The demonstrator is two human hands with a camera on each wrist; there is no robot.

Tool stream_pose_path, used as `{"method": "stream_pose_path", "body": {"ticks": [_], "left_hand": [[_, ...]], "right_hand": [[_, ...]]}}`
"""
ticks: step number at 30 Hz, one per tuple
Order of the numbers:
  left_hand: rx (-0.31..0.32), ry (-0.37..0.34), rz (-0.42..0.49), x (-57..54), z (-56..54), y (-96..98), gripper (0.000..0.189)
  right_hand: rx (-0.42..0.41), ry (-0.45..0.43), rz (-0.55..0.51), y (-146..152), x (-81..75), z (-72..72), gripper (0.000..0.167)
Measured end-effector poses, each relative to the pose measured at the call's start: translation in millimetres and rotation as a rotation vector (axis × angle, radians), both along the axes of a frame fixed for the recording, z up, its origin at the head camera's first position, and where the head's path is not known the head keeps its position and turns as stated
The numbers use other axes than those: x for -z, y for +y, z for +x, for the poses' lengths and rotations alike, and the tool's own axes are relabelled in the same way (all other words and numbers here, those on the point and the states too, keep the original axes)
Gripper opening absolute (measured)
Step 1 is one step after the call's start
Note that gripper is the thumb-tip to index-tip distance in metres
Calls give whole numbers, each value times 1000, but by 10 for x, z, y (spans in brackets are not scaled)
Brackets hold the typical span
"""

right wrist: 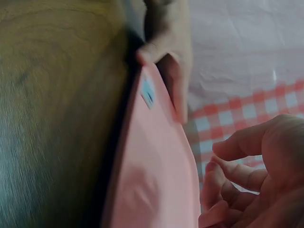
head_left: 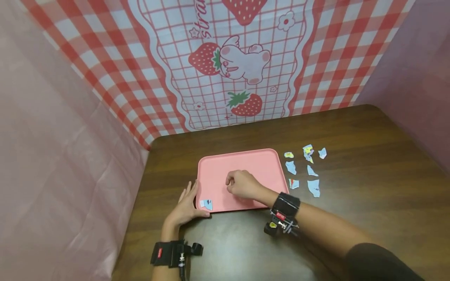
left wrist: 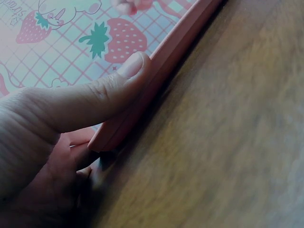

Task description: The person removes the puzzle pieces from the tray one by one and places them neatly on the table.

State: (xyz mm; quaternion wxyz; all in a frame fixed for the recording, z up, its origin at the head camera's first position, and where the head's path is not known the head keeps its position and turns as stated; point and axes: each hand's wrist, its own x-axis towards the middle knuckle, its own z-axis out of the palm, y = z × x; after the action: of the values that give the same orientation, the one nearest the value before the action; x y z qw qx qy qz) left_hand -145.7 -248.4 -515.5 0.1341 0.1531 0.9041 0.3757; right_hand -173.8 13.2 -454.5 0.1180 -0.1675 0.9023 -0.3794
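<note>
My left hand (head_left: 184, 208) rests against the near left corner of a pink tray (head_left: 242, 164), its fingers straight along the left side. The thumb (left wrist: 130, 66) lies straight against the near rim in the left wrist view. Inside that corner lies a torn paper piece (head_left: 206, 204), light blue and white with dark marks. Over the middle of the tray hovers my right hand (head_left: 242, 183), fingers loosely curled. In the right wrist view, thumb and forefinger (right wrist: 247, 175) come close together, and I see nothing between them.
Right of the tray, several torn paper pieces lie on the brown wooden table (head_left: 355, 156), among them a yellow-marked one (head_left: 308, 150) and a light blue one (head_left: 314, 188). A strawberry-patterned cloth (head_left: 228, 78) hangs behind, with a pale pink cloth (head_left: 63, 156) at left.
</note>
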Motion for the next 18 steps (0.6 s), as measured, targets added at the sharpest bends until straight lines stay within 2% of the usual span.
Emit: {"method": "stream_pose_path", "body": {"ticks": [6, 12, 18], "left_hand": [[-5, -1, 9, 9, 13, -18, 130], [6, -6, 19, -9, 23, -14, 129], [11, 4, 22, -30, 17, -10, 128]], "right_hand": [[-97, 92, 94, -260, 86, 89, 11], [-137, 141, 138, -457, 193, 161, 19], [-183, 227, 176, -582, 311, 193, 24]]}}
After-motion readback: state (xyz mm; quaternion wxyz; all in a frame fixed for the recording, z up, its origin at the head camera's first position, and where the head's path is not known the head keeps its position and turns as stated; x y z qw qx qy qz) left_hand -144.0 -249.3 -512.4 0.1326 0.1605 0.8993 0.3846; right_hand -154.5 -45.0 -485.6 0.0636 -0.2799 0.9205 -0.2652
